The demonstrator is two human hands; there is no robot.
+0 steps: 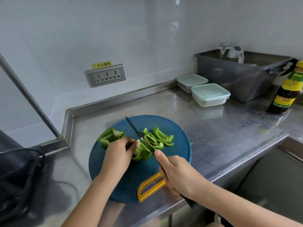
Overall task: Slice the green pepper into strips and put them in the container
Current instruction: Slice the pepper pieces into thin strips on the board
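Observation:
A round blue cutting board point(177, 128) with a yellow handle lies on the steel counter. My left hand point(118, 154) holds down a green pepper piece point(142, 153) with curled fingers. My right hand point(177, 174) grips the handle of a black knife point(134, 128), thumb along the spine, blade down in the pepper just right of my left fingers. Several cut strips point(157, 139) lie to the right of the blade. Another pepper half point(109, 135) sits at the board's left. Two lidded plastic containers point(209, 95) point(191, 81) stand at the back right.
A grey plastic tub point(237, 76) holding a kettle and a glass stands behind the containers. A dark sauce bottle point(287, 92) is at the far right. A black appliance with a cord point(19, 174) sits left. A wall socket point(105, 75) is behind; a sink edge lies right.

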